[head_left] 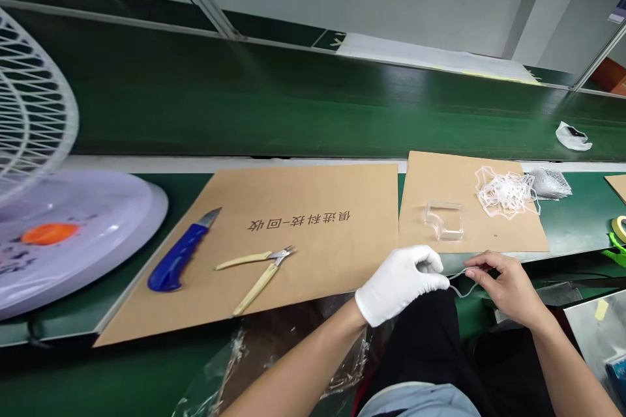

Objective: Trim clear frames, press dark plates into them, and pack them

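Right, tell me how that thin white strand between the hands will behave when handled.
The thin white strand is probably floppy: it sags in a loose curve between the white-gloved left hand and the bare right hand. It likely weighs very little. It may tangle easily, since the pile of similar strands on the brown paper looks snarled.

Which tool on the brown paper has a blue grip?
The utility knife has the blue grip. The cutting pliers beside it have pale yellow grips.
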The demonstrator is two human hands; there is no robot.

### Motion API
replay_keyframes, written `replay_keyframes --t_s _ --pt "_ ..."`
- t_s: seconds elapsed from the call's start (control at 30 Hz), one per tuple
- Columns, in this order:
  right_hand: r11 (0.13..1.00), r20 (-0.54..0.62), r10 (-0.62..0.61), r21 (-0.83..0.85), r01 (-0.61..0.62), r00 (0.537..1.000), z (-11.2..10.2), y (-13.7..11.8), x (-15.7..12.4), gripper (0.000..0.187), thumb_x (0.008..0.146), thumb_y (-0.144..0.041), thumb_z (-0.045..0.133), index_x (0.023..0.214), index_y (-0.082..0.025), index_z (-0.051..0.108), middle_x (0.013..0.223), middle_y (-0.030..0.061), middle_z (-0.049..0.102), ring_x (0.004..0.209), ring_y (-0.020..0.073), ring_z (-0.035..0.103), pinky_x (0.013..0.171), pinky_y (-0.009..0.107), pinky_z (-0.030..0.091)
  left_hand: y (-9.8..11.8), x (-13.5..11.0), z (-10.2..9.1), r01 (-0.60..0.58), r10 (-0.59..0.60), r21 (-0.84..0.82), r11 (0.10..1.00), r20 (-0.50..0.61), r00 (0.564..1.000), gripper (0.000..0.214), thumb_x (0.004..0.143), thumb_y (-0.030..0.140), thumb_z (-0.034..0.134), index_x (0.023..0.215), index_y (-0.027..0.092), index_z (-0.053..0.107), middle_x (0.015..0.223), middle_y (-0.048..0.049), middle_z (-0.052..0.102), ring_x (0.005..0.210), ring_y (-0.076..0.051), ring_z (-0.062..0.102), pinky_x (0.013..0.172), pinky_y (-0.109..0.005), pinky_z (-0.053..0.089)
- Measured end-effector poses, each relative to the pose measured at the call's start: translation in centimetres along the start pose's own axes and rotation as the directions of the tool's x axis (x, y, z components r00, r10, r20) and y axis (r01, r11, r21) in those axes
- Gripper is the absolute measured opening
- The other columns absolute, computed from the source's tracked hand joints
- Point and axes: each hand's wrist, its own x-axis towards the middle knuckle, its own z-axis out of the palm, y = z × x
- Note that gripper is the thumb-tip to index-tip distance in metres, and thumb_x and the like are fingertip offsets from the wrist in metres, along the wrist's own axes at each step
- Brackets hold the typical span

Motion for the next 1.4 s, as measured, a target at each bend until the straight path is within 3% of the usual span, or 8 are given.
replay_keyframes --t_s 0.2,0.37,0.5,0.57,0.73,0.83,0.97,1.4 --pt "0.993 -0.031 0.031 0.115 -0.027 0.999 -0.7 -0.4 4.2 0.026 0.093 -0.048 0.076 0.104 -0.024 0.08 0.095 0.004 0.081 0.086 0.0216 0.074 0.081 0.034 0.06 0.7 2.9 -1.0 -0.139 0.16 0.147 0.979 -0.142 0.977 0.021 0.081 0.036 0.081 0.093 0.02 0.074 0.095 -0.0008 0.074 0.085 -0.018 0.066 0.081 -0.03 0.054" --pt "0.994 -0.005 -0.027 0.109 0.027 1.0 -1.3 -1.8 6.2 0.024 0.092 -0.046 0.077 0.104 -0.026 0.081 0.094 0.0039 0.08 0.084 0.0209 0.073 0.077 0.034 0.062 1.2 4.7 -1.6 -0.275 0.312 0.303 0.912 -0.082 0.946 0.078 0.067 0.036 0.094 0.139 0.024 0.065 0.142 -0.0083 0.066 0.126 -0.03 0.064 0.11 -0.042 0.052" --pt "0.995 -0.004 -0.057 0.083 0.057 0.998 -1.9 -2.5 6.7 0.024 0.092 -0.047 0.078 0.105 -0.027 0.082 0.098 0.0043 0.081 0.081 0.0205 0.072 0.073 0.033 0.062 1.2 5.2 -2.0 -0.245 0.259 0.265 0.933 -0.019 0.966 0.026 0.083 0.038 0.08 0.105 0.022 0.078 0.111 -0.0039 0.075 0.102 -0.025 0.07 0.097 -0.039 0.056" --pt "0.995 -0.02 -0.063 0.077 0.064 0.998 -2.2 -2.6 6.8 0.024 0.092 -0.047 0.078 0.103 -0.027 0.082 0.097 0.0042 0.081 0.08 0.0206 0.072 0.072 0.033 0.061 1.2 5.2 -2.4 -0.18 0.195 0.21 0.961 -0.05 0.98 0.024 0.085 0.035 0.077 0.105 0.022 0.077 0.107 -0.0032 0.075 0.094 -0.022 0.07 0.087 -0.035 0.058" --pt "0.995 0.074 -0.08 0.065 0.075 0.994 -2.8 -3.1 6.4 0.016 0.095 -0.042 0.077 0.1 -0.029 0.083 0.099 0.002 0.082 0.09 0.0225 0.075 0.076 0.033 0.061 1.9 5.5 -3.1 -0.255 0.268 0.207 0.945 -0.038 0.963 0.079 0.073 0.037 0.088 0.147 0.03 0.061 0.143 -0.0061 0.064 0.117 -0.025 0.067 0.093 -0.034 0.059" --pt "0.992 0.11 -0.122 0.034 0.119 0.986 -3.2 -3.5 5.9 0.015 0.099 -0.04 0.073 0.102 -0.03 0.083 0.102 0.0015 0.082 0.094 0.0228 0.076 0.077 0.033 0.06 2.3 5.9 -2.9 -0.281 0.27 0.163 0.946 0.087 0.959 0.065 0.072 0.04 0.09 0.133 0.027 0.072 0.134 -0.0051 0.071 0.115 -0.026 0.069 0.099 -0.036 0.057" --pt "0.996 -0.028 -0.087 0.014 0.087 0.996 -3.4 -2.9 5.8 0.018 0.095 -0.044 0.076 0.101 -0.028 0.083 0.099 0.0038 0.082 0.09 0.0238 0.075 0.076 0.036 0.061 2.1 5.9 -2.7 -0.153 0.139 0.122 0.981 0.112 0.984 0.02 0.084 0.039 0.076 0.086 0.02 0.08 0.088 -0.0011 0.076 0.083 -0.021 0.071 0.078 -0.031 0.056" --pt "0.949 -0.122 0.024 0.314 0.016 0.992 -0.5 1.7 10.3 0.045 0.079 -0.058 0.089 0.102 -0.021 0.077 0.098 0.0086 0.081 0.095 0.0256 0.077 0.092 0.044 0.065 1.3 8.1 -4.0 -0.12 0.158 0.203 0.972 -0.186 0.97 0.021 0.087 0.038 0.069 0.094 0.022 0.081 0.102 -0.0016 0.082 0.097 -0.023 0.074 0.09 -0.032 0.058"
